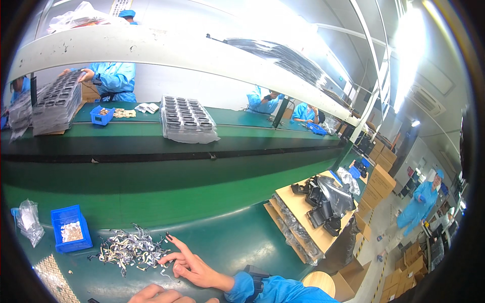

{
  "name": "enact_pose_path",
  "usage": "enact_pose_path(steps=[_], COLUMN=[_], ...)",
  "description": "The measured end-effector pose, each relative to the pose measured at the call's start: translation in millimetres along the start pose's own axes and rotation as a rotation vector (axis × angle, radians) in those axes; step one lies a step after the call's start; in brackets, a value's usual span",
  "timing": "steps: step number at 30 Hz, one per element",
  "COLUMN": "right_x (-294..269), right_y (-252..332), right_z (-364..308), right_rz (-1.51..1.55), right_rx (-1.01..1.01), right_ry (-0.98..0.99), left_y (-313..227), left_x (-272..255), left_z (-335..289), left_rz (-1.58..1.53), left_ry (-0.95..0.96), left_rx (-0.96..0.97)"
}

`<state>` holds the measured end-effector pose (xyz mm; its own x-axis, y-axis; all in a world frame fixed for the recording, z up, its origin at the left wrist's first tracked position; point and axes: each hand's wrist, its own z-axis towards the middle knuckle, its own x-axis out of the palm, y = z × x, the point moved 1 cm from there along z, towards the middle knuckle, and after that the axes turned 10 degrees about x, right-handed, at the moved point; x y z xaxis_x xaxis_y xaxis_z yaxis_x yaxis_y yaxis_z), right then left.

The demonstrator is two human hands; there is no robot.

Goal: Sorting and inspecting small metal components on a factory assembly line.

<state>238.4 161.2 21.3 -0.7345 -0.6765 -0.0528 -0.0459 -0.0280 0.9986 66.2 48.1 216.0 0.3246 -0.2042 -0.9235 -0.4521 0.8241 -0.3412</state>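
A loose pile of small black, white and yellowish pieces, like short wire leads (132, 251), lies on the green work surface (222, 247). My right hand (194, 266) reaches in from the right to the pile's right edge. Its index finger points out, with something dark at the tip, and the other fingers are spread with nothing plainly held. A thin pale strip (165, 274) lies just below its fingers. My left hand (159, 295) shows only as knuckles at the lower edge, close to the right one; its fingertips are hidden. A blue bin (59, 220) with small whitish pieces stands left of the pile.
A clear plastic bag (29, 222) lies at far left, above a perforated pale mat (53, 275). Beyond runs a green conveyor belt (151, 197), with stacked trays (189, 121) past it. Black moulded parts (321, 209) sit on a wooden board at right. Co-workers in blue work around.
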Motion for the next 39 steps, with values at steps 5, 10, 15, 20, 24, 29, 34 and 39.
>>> enact_pose_path(steps=[5, 10, 15, 20, 24, 29, 34, 39], right_x=[0.6, 0.1, 0.4, 0.5, 0.1, 0.4, 0.2, -0.1], right_y=[3.1, 3.7, 2.8, 2.9, 1.8, 1.5, 2.1, -0.5], right_z=[0.0, 0.5, 0.3, -0.1, 0.4, 1.0, 0.7, 0.8], right_rz=[0.001, -0.001, -0.002, 0.006, 0.001, 0.003, 0.001, 0.003], right_rx=[0.0, 0.013, 0.01, 0.006, 0.003, 0.002, 0.004, -0.009], right_ry=[0.0, -0.007, -0.008, 0.001, 0.004, 0.005, 0.005, 0.006], left_y=[-0.5, 1.3, 0.9, 0.2, 0.3, 0.7, 0.6, 0.5], left_x=[0.1, 0.3, 0.3, 0.6, 0.1, -0.1, -0.1, 0.6], left_z=[0.3, 0.1, 0.1, -0.1, -0.1, -0.2, -0.2, -0.3], left_rz=[0.006, -0.003, -0.002, -0.008, -0.012, -0.013, -0.005, -0.004], left_ry=[-0.005, -0.01, -0.003, 0.002, 0.007, 0.013, 0.013, 0.009], left_rx=[0.001, 0.003, -0.001, -0.004, -0.009, -0.009, -0.009, -0.007])
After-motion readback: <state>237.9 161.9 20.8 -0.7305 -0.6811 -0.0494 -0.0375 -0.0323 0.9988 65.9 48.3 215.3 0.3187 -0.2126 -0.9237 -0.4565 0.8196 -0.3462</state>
